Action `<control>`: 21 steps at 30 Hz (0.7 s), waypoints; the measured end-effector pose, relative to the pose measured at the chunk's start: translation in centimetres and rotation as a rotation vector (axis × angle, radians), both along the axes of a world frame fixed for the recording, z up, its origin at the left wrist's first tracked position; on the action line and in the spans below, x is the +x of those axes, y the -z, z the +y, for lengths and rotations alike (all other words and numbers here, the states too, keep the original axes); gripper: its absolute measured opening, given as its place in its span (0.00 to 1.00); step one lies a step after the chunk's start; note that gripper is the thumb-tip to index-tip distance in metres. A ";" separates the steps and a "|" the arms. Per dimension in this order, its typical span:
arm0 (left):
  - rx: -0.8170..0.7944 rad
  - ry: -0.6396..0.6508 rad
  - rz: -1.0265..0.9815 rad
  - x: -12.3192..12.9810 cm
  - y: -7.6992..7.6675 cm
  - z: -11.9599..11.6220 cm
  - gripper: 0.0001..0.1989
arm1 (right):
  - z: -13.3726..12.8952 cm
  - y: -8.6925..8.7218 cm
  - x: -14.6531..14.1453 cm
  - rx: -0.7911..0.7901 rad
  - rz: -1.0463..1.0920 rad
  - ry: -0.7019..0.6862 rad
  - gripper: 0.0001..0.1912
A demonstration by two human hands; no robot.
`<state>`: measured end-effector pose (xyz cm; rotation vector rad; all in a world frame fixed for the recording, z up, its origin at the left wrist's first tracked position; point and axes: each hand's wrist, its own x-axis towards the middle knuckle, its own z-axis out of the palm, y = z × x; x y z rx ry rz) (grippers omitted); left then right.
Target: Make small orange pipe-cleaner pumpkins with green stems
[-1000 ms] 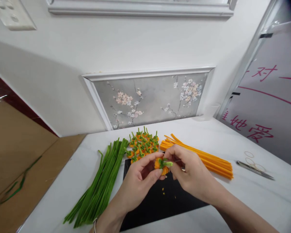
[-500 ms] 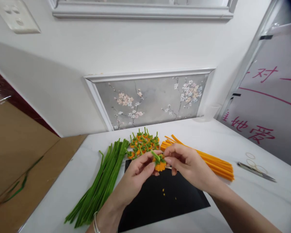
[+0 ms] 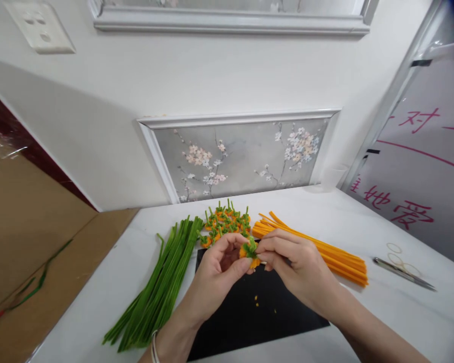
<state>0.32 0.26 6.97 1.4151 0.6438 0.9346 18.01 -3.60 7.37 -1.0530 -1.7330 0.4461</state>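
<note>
A small orange-and-green pipe-cleaner ornament (image 3: 253, 260) is held over the black mat (image 3: 245, 307). My left hand (image 3: 222, 269) is closed around its left side, with thumb and fingers at the orange edge. From the right, my right hand (image 3: 291, 254) pinches at the green leaf part on top; the fingertips partly hide it. Behind my hands stands a cluster of similar ornaments (image 3: 227, 222) with upright green stems. Green pipe cleaners (image 3: 162, 282) lie in a bundle to the left, and a bundle of orange pipe cleaners (image 3: 336, 257) lies to the right.
Tweezers (image 3: 404, 274) and thin rings (image 3: 394, 248) lie on the white table (image 3: 374, 317) at right. A translucent cup (image 3: 331, 176) stands at the back right corner. Brown cardboard (image 3: 34, 252) borders the left side. Tiny orange scraps (image 3: 256, 301) dot the mat.
The ornament has turned, so its green top now faces me and the stem no longer points up-left. My right fingertips have moved onto the green part. The whole view has shifted slightly.
</note>
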 end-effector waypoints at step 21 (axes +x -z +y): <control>0.056 -0.068 0.064 0.5 -0.3 -0.4 0.15 | -0.1 0.0 -0.5 0.046 -0.012 0.047 0.09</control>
